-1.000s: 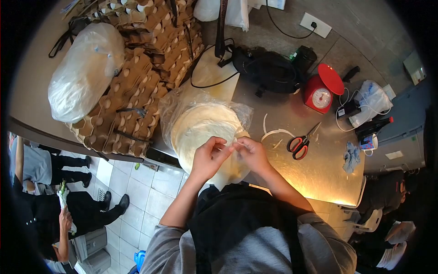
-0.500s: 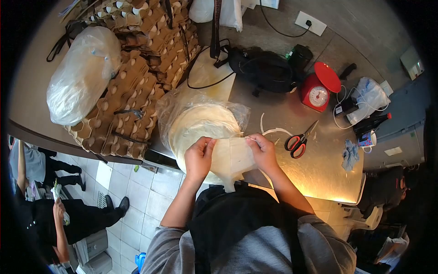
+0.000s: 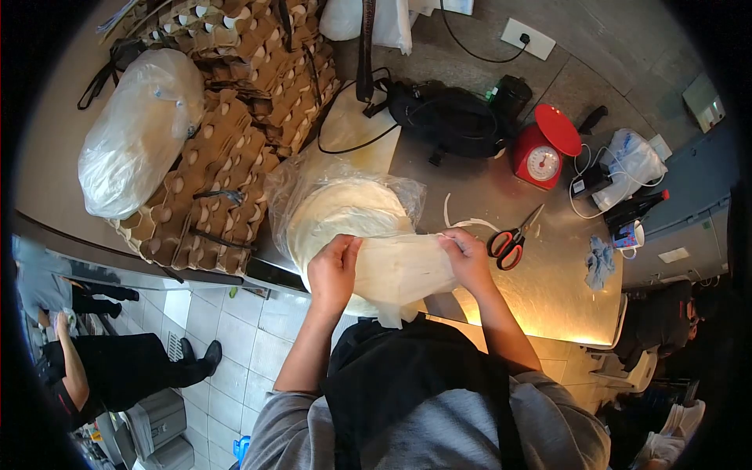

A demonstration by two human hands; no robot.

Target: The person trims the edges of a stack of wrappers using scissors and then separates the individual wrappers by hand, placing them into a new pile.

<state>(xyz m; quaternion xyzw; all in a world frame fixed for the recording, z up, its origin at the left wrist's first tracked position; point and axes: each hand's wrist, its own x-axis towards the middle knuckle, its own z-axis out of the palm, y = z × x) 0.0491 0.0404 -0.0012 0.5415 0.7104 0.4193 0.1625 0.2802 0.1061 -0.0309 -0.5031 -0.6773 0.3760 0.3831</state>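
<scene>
A thin pale sheet [image 3: 403, 270] is stretched between my two hands, its lower edge hanging down near my apron. My left hand [image 3: 334, 270] pinches its left upper edge. On the right, my right hand [image 3: 465, 254] grips the other upper corner between thumb and fingers. Beneath and behind the sheet lies a round stack of similar pale sheets [image 3: 345, 205] on clear plastic wrap [image 3: 415, 196]. Black scissors with red-lined handles [image 3: 509, 249] rest open, just right of my right hand.
Egg cartons [image 3: 223, 168] are piled at the left beside a filled plastic bag [image 3: 141, 129]. A black bag [image 3: 442, 117], red scale [image 3: 542, 160], mug [image 3: 628, 235] and blue cloth [image 3: 600, 262] are on the metal table [image 3: 548, 301]. Other people stand at the far left.
My right hand has moved to the right, away from my left hand, and the sheet is spread wider between them. At the far left, a person has shifted position.
</scene>
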